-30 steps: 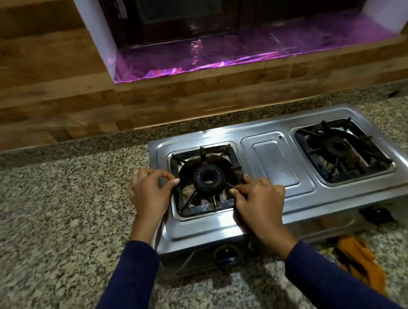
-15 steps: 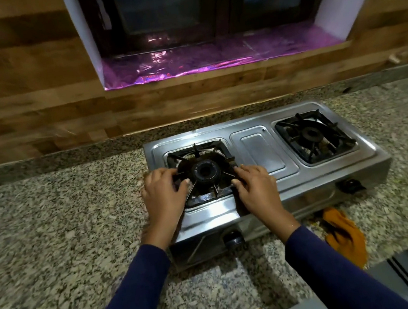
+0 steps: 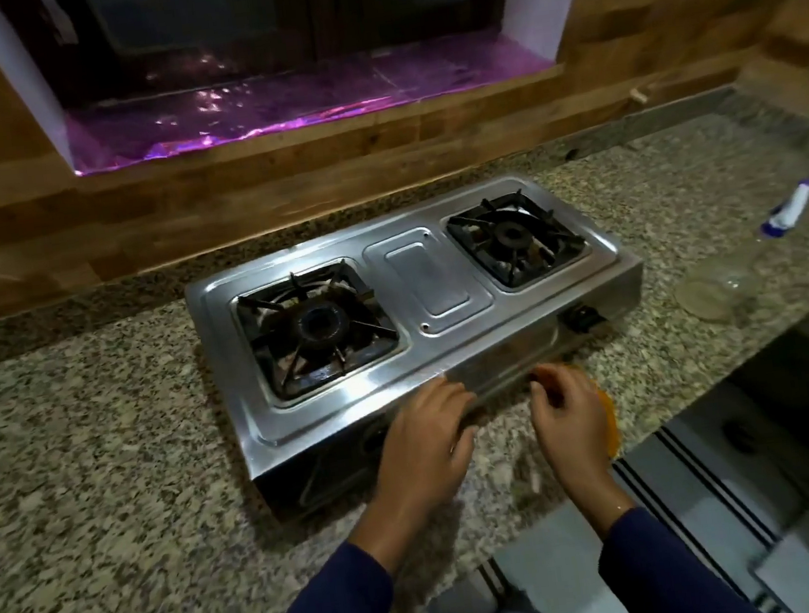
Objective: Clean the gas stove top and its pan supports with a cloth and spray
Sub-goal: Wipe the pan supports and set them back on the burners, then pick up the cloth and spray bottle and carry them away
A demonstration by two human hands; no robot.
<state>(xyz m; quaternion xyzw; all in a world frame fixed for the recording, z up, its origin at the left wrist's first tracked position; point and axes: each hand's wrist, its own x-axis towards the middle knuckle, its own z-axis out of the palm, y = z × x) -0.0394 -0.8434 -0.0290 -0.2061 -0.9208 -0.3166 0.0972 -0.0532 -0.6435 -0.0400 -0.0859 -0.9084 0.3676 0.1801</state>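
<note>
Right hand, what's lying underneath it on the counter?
An orange cloth pokes out from under the right hand, on the granite counter before the stove. The hand covers most of it, so whether it touches the cloth cannot be seen.

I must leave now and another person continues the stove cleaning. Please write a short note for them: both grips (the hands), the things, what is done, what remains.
Left grip: open, empty, at the stove front edge.
Right grip: loosely curled, empty, over the cloth on the counter.
Left support and right support sit on their burners.
What seems the spray bottle lies on the counter, right of the stove.
Done: no wiping shows.
Left: take cloth and spray, wipe top and both supports.
</note>
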